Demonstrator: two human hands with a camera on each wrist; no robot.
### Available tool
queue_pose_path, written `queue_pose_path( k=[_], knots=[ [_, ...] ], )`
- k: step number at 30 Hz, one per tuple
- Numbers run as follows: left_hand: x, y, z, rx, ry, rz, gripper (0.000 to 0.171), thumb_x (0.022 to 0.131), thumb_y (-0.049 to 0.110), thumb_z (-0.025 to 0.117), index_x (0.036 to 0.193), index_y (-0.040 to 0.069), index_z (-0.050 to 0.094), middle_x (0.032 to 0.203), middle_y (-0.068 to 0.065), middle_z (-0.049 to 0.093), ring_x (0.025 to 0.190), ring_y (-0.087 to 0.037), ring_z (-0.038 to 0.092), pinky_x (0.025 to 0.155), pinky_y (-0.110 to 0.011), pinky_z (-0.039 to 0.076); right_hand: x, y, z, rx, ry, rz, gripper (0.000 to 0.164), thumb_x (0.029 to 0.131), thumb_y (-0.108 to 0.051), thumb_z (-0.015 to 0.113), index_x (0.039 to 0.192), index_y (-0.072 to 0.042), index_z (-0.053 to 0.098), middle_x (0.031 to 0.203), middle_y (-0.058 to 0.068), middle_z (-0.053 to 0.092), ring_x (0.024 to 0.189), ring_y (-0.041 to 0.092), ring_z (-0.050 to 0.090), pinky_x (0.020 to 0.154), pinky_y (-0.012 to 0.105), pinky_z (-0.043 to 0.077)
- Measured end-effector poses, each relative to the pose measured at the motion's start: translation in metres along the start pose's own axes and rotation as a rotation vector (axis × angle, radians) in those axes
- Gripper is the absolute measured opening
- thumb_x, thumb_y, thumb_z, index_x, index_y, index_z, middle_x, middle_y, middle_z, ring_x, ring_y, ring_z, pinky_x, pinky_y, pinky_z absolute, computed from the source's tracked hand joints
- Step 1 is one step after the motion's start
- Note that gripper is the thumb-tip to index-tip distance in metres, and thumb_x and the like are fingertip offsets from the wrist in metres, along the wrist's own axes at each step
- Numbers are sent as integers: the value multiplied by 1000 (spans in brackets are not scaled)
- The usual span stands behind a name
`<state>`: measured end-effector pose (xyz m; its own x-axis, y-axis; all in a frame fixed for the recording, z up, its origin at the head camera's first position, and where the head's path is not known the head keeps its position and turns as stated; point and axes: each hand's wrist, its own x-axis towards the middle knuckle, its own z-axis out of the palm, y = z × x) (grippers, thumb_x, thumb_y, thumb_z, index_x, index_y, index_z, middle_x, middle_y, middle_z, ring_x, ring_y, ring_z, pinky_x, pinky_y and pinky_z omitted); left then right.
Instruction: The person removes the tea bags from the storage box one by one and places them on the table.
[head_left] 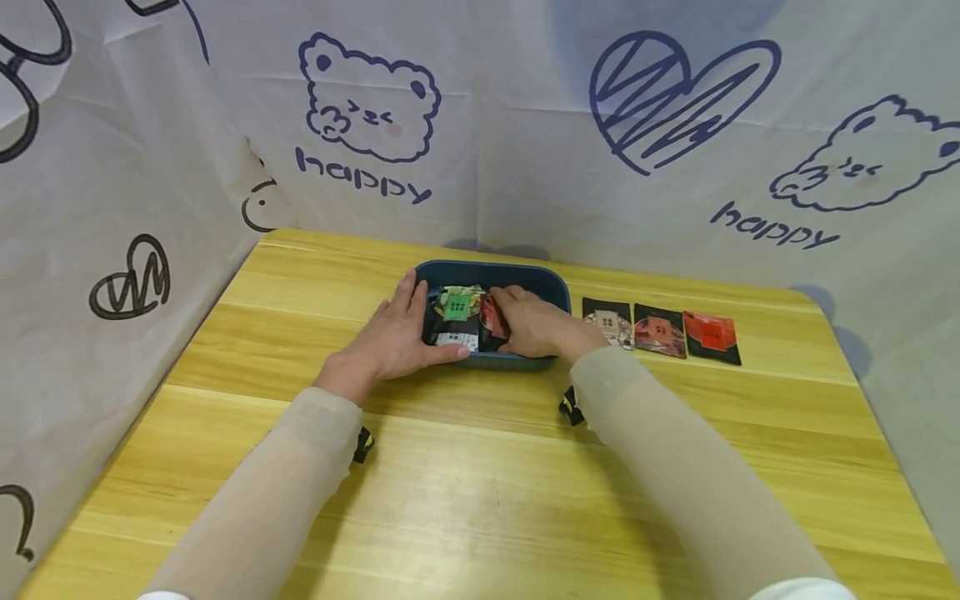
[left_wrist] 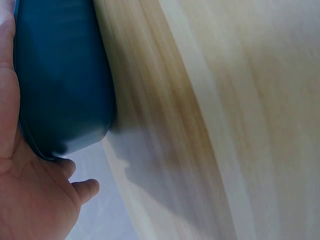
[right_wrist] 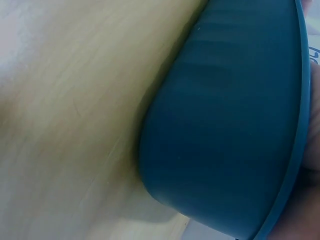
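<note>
A dark blue, rounded plastic box (head_left: 491, 267) stands near the back of the table. My left hand (head_left: 386, 340) rests over its left end, thumb straight along the front rim and fingers extended at the side. Inside the box lie small flat sachets, among them a green-labelled sachet (head_left: 457, 306) and a whitish one (head_left: 457, 340) in front of it. My right hand (head_left: 536, 323) reaches into the box, its bent fingers and thumb gripping a red-and-black sachet (head_left: 491, 318) beside the green-labelled one. Fingers partly cover this sachet. Both wrist views mostly show the box's outer wall (right_wrist: 225, 115).
Right of the box, three sachets lie in a row: a pale-patterned sachet (head_left: 609, 320), a dark red one (head_left: 660, 330) and a bright red one (head_left: 712, 337). A printed white cloth (head_left: 525, 192) hangs behind the wooden table (head_left: 465, 492) and along its left side.
</note>
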<state>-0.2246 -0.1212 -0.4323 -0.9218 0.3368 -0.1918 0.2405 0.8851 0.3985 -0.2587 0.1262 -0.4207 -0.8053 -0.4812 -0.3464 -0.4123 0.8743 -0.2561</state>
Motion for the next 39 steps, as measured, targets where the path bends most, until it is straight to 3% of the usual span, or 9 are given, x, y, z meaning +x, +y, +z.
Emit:
queue_pose_path(
  k=[12, 20, 24, 30, 39],
  knots=[
    [0, 1, 1, 9, -3, -6, 133, 85, 87, 59, 169, 2, 0, 177, -15, -17, 161, -45, 14, 131, -58, 15, -3, 4, 2, -2, 119, -44, 95, 93, -35, 83, 162, 1, 29, 162, 25, 34, 149, 43, 39, 124, 52, 37],
    [1, 1, 3, 4, -2, -18, 136, 83, 90, 59, 169, 3, 0, 177, -13, -18, 162, -45, 14, 131, -58, 17, -14, 9, -10, 60, 167, -43, 99, 89, -34, 86, 162, -1, 28, 160, 23, 41, 148, 41, 42, 121, 53, 40],
    [1, 1, 3, 1, -5, -22, 137, 82, 91, 58, 169, 4, -2, 176, -11, -22, 162, -45, 12, 131, -58, 16, -24, 12, -22, 88, 188, -45, 100, 89, -31, 85, 163, -1, 25, 160, 23, 41, 147, 40, 43, 119, 53, 41],
    [-1, 2, 1, -1, -15, -29, 137, 81, 92, 56, 169, 6, -4, 175, -8, -26, 163, -43, 8, 131, -59, 14, -47, 23, -39, 123, 242, -64, 96, 87, -26, 86, 161, -2, 30, 146, 19, 52, 130, 36, 55, 109, 53, 49],
    [-2, 3, 0, -5, -28, -31, 138, 80, 94, 55, 169, 6, -4, 174, -8, -27, 163, -42, 8, 131, -58, 14, -92, 67, -49, 111, 323, -27, 97, 82, -25, 88, 159, 0, 33, 150, 21, 50, 132, 37, 52, 115, 54, 45]
  ],
)
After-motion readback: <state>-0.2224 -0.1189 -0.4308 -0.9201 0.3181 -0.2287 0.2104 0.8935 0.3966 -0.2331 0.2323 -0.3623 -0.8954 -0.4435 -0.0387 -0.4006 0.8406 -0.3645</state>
